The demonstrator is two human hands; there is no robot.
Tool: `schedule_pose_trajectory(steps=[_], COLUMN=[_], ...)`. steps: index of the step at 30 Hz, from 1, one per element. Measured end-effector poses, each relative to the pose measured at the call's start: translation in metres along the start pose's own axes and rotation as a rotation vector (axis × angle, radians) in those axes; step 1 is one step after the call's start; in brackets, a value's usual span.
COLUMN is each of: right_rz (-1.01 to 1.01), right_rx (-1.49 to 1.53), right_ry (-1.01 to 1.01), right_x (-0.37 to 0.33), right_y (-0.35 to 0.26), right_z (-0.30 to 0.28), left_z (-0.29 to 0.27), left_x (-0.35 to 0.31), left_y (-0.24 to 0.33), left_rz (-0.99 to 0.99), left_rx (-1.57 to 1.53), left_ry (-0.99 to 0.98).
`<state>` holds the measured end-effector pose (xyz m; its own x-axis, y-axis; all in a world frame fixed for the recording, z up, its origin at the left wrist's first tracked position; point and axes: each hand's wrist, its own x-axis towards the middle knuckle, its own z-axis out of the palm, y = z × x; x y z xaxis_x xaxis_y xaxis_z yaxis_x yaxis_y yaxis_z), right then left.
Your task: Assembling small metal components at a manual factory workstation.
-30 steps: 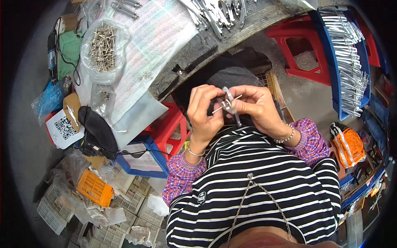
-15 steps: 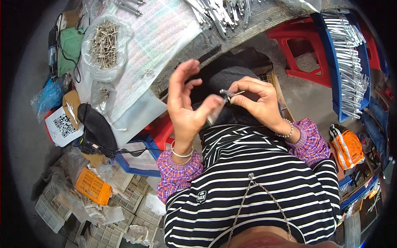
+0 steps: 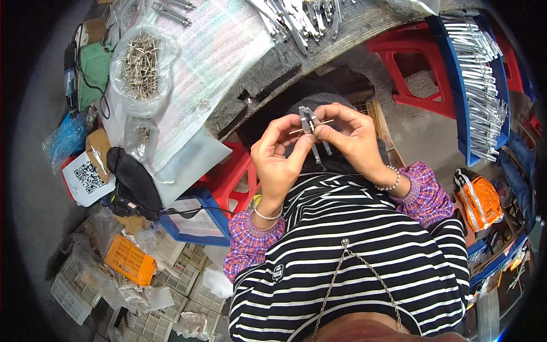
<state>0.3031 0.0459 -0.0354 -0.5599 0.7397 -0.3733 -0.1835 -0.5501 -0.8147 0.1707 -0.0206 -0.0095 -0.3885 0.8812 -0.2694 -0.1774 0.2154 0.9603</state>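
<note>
Over my lap, both hands meet at a small silver metal clamp-like piece (image 3: pixel 305 116) with two narrow legs pointing down toward me. My left hand (image 3: pixel 274 153) pinches its left side between thumb and fingers. From the other side, the thumb and forefinger of my right hand (image 3: pixel 354 139) close on the piece. A thin metal pin (image 3: pixel 327 122) sticks out to the right by my right fingers, and a thin end also shows by my left fingertips. Whether these are one pin is hidden.
On the bench ahead lie loose silver metal pieces (image 3: pixel 296 25) and a clear bag of small metal pins (image 3: pixel 141 71). At right, a blue tray (image 3: pixel 456 85) holds stacked silver pieces beside a red stool (image 3: pixel 413 68). An orange basket (image 3: pixel 130 259) sits lower left.
My left hand has moved right and closed from a spread, blurred pose onto the metal piece. The piece now stands with its legs downward; my right hand stays nearly in place.
</note>
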Motion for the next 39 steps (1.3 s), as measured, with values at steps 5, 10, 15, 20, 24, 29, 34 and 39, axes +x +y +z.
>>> schedule_pose_trajectory(steps=[5,10,15,20,24,29,34,39], right_rz=[-0.005,0.0,0.005,-0.07,-0.076,-0.105,-0.106,-0.08], right_rx=[0.091,0.081,-0.049,-0.162,-0.195,-0.235,-0.301,-0.258], right_ry=[0.04,-0.005,-0.027,-0.031,-0.029,-0.019,-0.013,0.003], right_x=[-0.001,0.002,0.001,0.004,0.005,0.005,0.003,0.004], right_y=[0.005,0.003,0.003,0.002,-0.003,-0.003,-0.008,-0.009], right_z=[0.007,0.004,-0.001,-0.003,-0.004,-0.003,-0.003,-0.003], left_z=[0.004,0.002,0.001,0.002,0.004,0.002,0.002,0.006], left_x=[-0.001,-0.001,0.002,0.002,0.003,0.002,-0.001,0.001], left_y=[-0.004,-0.008,-0.01,-0.01,-0.009,-0.011,-0.013,-0.014], left_rz=[0.027,0.011,0.015,-0.007,-0.003,-0.006,0.026,0.022], left_rx=[-0.026,-0.067,-0.126,-0.142,-0.171,-0.158,-0.126,-0.132], left_ry=[0.096,0.108,0.085,0.082,0.077,0.073,0.077,0.108])
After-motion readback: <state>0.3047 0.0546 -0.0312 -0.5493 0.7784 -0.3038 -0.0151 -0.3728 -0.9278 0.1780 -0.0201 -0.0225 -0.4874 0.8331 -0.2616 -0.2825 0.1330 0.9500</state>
